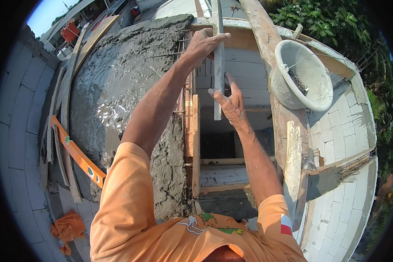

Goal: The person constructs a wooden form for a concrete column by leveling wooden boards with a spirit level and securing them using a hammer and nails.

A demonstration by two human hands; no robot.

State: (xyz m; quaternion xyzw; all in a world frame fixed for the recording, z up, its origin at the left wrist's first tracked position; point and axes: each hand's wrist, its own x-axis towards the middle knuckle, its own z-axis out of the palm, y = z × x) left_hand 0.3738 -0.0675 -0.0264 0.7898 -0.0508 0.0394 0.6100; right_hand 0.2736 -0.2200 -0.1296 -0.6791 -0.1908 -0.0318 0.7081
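One narrow, greyish wooden strip is held over a dark opening beside wet grey concrete. Seemingly to steady its length, the bare left hand clasps it higher; the right hand lays a thumb across it lower. Its top is cut off; whether the half-hidden right fingers close, I cannot tell.

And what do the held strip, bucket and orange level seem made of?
Held strip: likely wood, dull grey, from its slat shape; grain unclear. Bucket: probably plastic, matte, given the thick rim. Orange level: smooth, painted metal or plastic, given even colour.
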